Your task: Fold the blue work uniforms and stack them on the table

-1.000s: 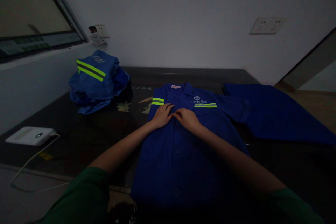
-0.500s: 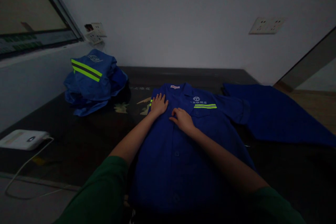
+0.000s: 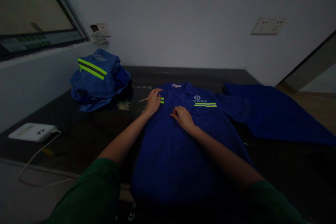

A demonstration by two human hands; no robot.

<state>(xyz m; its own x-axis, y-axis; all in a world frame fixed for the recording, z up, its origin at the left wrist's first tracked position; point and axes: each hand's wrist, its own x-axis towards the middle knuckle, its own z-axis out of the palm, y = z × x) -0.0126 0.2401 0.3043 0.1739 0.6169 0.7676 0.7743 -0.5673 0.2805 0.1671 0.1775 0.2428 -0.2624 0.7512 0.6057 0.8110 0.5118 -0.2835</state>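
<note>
A dark blue short-sleeved work shirt lies spread front side up, its collar toward the wall. It has buttons, yellow-green reflective strips and a white gear emblem on the chest. My left hand is at the shirt's left shoulder edge beside a reflective strip, its fingers stretched and the thumb apart. Near the middle of the chest, my right hand rests with bent fingers closed at the front placket. The cloth under those fingertips is hidden.
A crumpled heap of blue work clothes sits at the back left. Flat blue cloth lies to the right, touching the shirt's sleeve. At left, a white power bank trails a cable over the dark table's front edge. The wall stands behind.
My left hand has shifted slightly left and turned from flat on the chest to the shirt's edge, uncovering more of the reflective strip. My right hand stays nearly in place. The view has shifted slightly.
</note>
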